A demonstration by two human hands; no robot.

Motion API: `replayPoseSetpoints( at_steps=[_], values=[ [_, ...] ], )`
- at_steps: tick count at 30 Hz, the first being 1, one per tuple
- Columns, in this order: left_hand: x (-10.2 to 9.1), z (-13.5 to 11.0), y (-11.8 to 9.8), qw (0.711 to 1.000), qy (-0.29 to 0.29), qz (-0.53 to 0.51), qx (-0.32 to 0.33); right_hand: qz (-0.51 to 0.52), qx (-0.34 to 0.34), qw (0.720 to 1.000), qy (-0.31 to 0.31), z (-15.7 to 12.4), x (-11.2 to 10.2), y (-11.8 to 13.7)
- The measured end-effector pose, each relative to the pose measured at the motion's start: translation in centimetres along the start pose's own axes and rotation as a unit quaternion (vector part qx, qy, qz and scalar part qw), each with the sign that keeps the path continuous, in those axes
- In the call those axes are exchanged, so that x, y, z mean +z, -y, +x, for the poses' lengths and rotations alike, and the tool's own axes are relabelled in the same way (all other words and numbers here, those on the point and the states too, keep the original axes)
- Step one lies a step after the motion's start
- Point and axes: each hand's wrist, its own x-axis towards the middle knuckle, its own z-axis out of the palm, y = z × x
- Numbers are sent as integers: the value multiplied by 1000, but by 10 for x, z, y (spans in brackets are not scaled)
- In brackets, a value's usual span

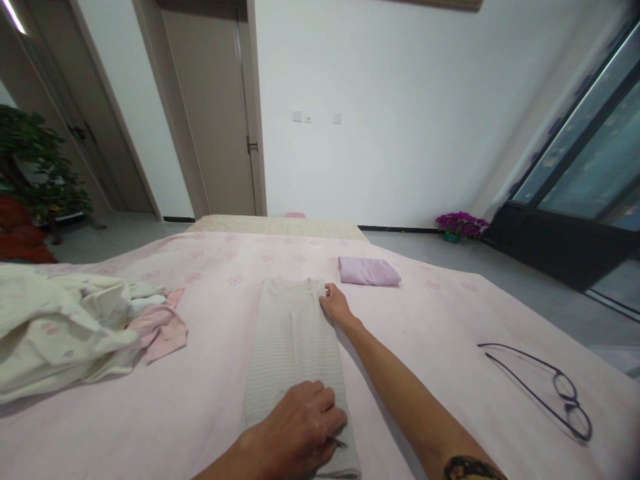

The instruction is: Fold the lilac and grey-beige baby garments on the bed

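Observation:
A pale grey-white finely striped shirt (273,333) lies folded into a long narrow strip on the pink bedsheet (215,393), its neckline at the far end. My right hand (336,305) reaches out to the far right corner of the shirt, fingers pinched on its edge. Nearer to me, my left hand (305,427) rests over the lower part of the strip. Its fingers are curled together on the fabric near the right edge, and the fingertips are partly hidden.
A folded lilac cloth (370,271) lies beyond my right hand. Crumpled white and pink clothes (75,333) are heaped at the left. Black-framed glasses (565,400) rest at the right. Past the bed stand purple flowers (463,225) and a leafy plant (35,160).

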Motion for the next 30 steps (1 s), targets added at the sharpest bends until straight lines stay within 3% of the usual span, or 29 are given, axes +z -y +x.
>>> replayPoseSetpoints(
  at_steps=[8,15,22,26,30],
  values=[
    [0,1,-2,999,12,-5,34,-164,-55,985,9,2,-4,-7],
    [5,1,0,998,10,-34,57,-247,-103,963,23,-7,-2,-2],
    [2,2,2,997,-28,-71,23,-368,-160,915,-27,-21,0,-7],
    [-2,4,19,994,-84,-69,-14,-368,-188,911,-18,-17,2,-14],
    [-3,4,50,984,-147,-72,-65,-352,-217,910,6,-12,3,-19]
  ],
)
